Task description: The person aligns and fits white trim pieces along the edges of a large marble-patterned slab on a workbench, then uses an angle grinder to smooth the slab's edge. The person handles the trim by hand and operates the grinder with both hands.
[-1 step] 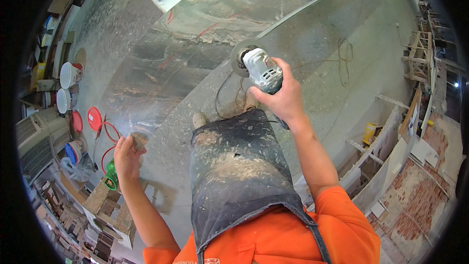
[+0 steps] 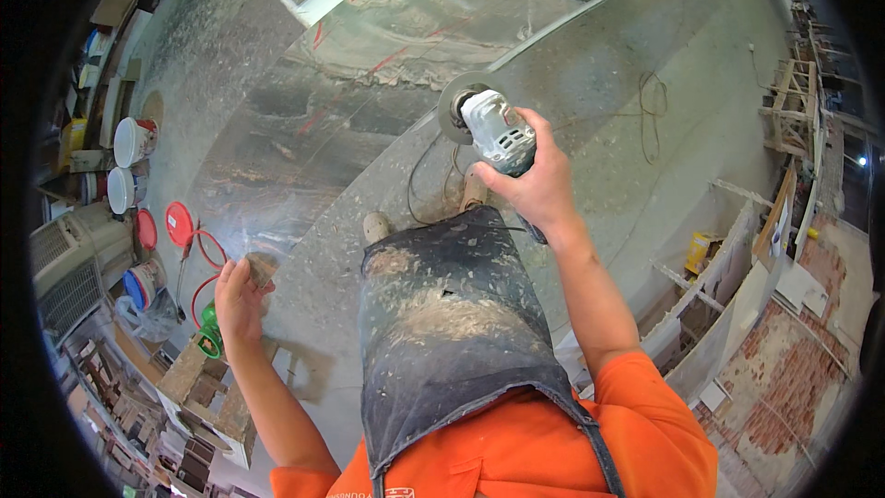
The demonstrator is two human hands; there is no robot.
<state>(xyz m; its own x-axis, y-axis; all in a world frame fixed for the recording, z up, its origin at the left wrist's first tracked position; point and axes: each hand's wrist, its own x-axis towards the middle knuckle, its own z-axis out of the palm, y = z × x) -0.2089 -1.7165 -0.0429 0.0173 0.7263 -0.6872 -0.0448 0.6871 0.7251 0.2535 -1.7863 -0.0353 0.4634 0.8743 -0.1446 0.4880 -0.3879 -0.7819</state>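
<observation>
In my right hand (image 2: 542,183) I grip an angle grinder (image 2: 501,136) by its body, fingers wrapped round it. Its round grey disc (image 2: 450,111) sits by the edge of a large veined stone slab (image 2: 369,101) with red lines on it; whether they touch I cannot tell. On the left, my left hand (image 2: 241,304) is closed on a small flat brown piece (image 2: 263,267), pinched between thumb and fingers. A dark, dusty apron (image 2: 452,314) covers my front.
White buckets (image 2: 129,143), red lids (image 2: 178,221) and a red hose (image 2: 196,300) with a green bottle (image 2: 210,332) stand left. A grey cooler-like unit (image 2: 74,267) is beyond them. A cord (image 2: 650,120) lies on the floor; wooden frames (image 2: 788,111) and a partitioned rack (image 2: 701,286) line the right.
</observation>
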